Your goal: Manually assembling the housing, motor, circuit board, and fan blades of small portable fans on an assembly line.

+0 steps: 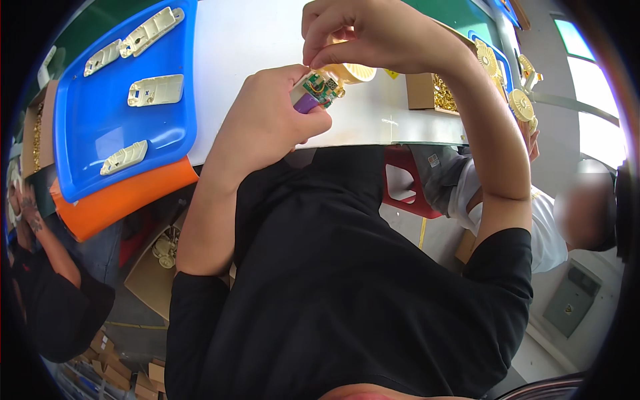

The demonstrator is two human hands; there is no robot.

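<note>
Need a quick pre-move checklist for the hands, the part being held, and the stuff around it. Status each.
1. Unit gripped: ok, the left hand holds it.
2. Right hand grip: cannot tell; its fingertips are at the unit's upper end, but anything pinched there is hidden.
3. Green circuit board visible: ok, it faces the camera.
4. Purple part secured: cannot tell, the left thumb partly covers it.
5. Cream casing pieces inside the blue tray: ok, four lie in it.
6. Cardboard box of gold-coloured pieces open: ok, contents show.
</note>
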